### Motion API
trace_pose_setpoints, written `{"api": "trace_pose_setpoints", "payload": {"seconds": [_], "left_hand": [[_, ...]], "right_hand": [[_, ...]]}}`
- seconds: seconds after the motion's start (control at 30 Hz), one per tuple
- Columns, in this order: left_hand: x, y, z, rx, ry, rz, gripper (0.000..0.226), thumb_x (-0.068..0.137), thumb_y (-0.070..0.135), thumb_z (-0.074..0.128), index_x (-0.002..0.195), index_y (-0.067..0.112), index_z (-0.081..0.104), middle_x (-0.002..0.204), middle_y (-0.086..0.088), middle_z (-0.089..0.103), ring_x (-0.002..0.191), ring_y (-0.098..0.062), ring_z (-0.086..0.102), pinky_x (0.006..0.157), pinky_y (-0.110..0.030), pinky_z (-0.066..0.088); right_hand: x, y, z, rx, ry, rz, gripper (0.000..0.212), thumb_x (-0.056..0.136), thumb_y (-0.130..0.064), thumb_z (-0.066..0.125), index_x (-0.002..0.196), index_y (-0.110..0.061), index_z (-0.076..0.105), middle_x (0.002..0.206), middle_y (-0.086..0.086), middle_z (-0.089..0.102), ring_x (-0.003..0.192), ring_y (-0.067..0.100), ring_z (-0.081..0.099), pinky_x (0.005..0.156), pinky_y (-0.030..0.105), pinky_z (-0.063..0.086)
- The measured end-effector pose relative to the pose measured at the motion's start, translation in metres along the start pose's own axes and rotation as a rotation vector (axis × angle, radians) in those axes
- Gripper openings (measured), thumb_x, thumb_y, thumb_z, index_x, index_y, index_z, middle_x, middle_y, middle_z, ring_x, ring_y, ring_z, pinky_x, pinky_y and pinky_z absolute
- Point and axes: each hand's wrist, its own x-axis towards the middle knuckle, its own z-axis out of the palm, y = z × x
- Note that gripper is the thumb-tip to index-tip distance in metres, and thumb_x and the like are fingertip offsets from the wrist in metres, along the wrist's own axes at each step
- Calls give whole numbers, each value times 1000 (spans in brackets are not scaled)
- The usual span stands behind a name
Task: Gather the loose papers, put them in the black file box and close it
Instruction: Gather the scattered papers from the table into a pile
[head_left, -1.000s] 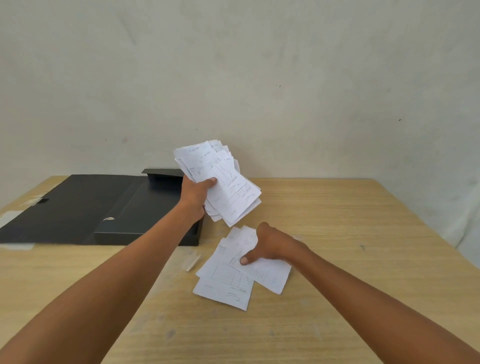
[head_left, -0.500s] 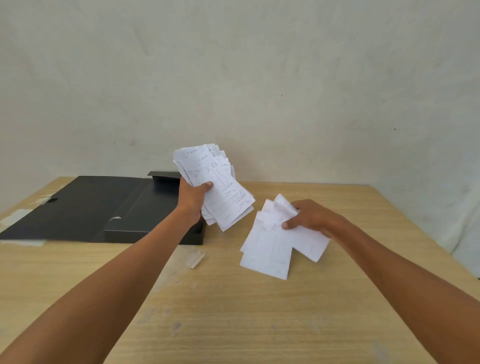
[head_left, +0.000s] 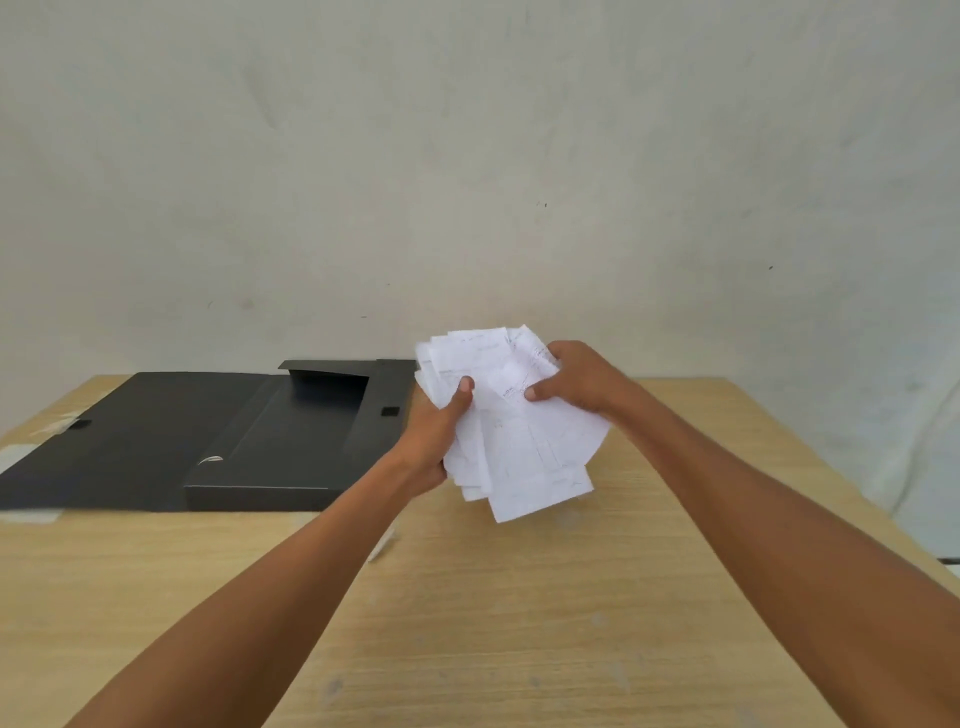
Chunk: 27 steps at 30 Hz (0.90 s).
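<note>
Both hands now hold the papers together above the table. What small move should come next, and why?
Probably square the stack. The papers are fanned out unevenly between the left hand and the right hand, with corners sticking out. The black file box lies open just to the left, so once the edges are aligned the stack should slide in easily.

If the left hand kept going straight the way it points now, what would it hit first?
The left hand points up and away, toward the wall. Past the papers it holds, nothing else shows in that line, though depth is unclear; the file box lies to its left.
</note>
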Motion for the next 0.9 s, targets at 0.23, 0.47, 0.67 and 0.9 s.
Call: {"api": "trace_pose_setpoints", "payload": {"seconds": [0.23, 0.47, 0.67, 0.9], "left_hand": [[-9, -22, 10, -45, -49, -95, 53, 99, 45, 57, 143, 15, 58, 136, -13, 70, 126, -32, 68, 102, -51, 56], [1, -46, 4, -42, 71, -79, 43, 99, 2, 64, 141, 12, 59, 130, -11, 73, 119, -32, 71, 95, -52, 60], [5, -45, 11, -96, 81, -59, 48, 105, 44, 53, 145, 18, 57, 135, -9, 71, 124, -32, 69, 104, -57, 54], [8, -36, -3, 40, 136, 28, 49, 90, 10, 79, 137, 13, 62, 128, -7, 75, 117, -30, 73, 98, -53, 59]], "right_hand": [[3, 26, 47, 239, 251, 132, 57, 80, -25, 81, 122, -5, 49, 120, 10, 61, 106, 29, 62, 74, 34, 45], [0, 47, 57, 193, 253, 219, 78, 68, -52, 81, 125, -10, 48, 124, 9, 60, 113, 30, 60, 92, 50, 53], [-19, 47, 73, 323, 144, 222, 80, 77, -52, 80, 125, -10, 32, 124, 2, 55, 114, 26, 61, 96, 47, 53], [-15, 47, 76, 705, 139, 280, 46, 94, -33, 63, 125, -3, 47, 117, 6, 67, 98, 19, 66, 76, 33, 54]]}}
